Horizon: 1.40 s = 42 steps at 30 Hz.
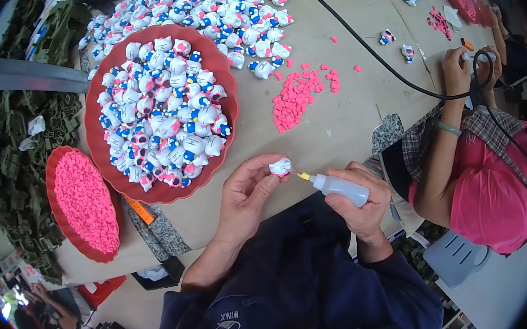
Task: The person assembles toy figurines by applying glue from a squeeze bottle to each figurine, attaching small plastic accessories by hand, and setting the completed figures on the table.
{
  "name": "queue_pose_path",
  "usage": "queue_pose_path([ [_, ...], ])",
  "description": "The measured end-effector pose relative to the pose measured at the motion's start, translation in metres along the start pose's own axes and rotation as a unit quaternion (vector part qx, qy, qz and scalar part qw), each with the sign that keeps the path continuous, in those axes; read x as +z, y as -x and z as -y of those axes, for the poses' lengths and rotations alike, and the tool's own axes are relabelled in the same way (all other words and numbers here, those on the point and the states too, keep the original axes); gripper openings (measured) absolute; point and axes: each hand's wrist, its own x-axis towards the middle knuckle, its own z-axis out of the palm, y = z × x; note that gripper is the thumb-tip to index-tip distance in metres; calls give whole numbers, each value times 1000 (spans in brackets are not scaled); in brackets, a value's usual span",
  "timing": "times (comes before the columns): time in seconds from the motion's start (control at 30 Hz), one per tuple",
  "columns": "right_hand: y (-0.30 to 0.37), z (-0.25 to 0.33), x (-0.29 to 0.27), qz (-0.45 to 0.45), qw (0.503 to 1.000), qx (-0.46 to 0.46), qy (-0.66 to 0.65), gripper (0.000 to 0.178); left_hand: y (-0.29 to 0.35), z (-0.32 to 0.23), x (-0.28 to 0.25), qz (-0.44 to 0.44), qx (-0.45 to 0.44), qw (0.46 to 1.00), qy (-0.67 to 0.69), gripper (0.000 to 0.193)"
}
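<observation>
Between the thumb and fingers of my left hand (pixel 245 193) is a small white figurine (pixel 281 165) with a pink part on its underside. My right hand (pixel 366 200) is closed around a translucent squeeze bottle (pixel 344 190) with a yellow collar. The bottle's thin tip points left and is at or very near the figurine's lower side; whether they touch I cannot tell. Beyond my hands, small pink pieces (pixel 292 101) lie scattered on the table. To the left stands a large red scalloped bowl (pixel 98 142) heaped with white, blue and pink figurines (pixel 166 110).
A smaller red bowl (pixel 118 232) holds many pink pieces, near an orange tool (pixel 140 210). More figurines (pixel 217 13) cover the table's far side. A black cable (pixel 359 38) crosses the table. Dark green parts (pixel 21 150) pile up at left. A co-worker in pink (pixel 488 187) sits at right.
</observation>
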Motion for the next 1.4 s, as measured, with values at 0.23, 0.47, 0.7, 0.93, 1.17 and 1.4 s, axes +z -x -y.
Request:
queue_pose_path([
  [0.23,0,0,0,-11,1000,-1,4,36,0,-1,1,-7,15,1000,10,27],
  [0.47,2,-2,1,-64,988,103,-99,38,1,-2,0,-15,20,1000,3,29],
  [0.7,-22,-19,29,-52,998,7,-35,32,16,-7,-4,-48,-1,999,-18,34],
  [0.93,-30,-17,40,16,998,-32,51,31,21,-13,-7,-53,-11,998,33,39],
  [1.17,-64,-35,26,-34,985,-40,162,15,22,-10,-3,-52,-43,998,-6,43],
  [1.4,-61,-35,21,-16,979,-76,188,14,19,-8,-1,-40,-46,998,-17,39],
])
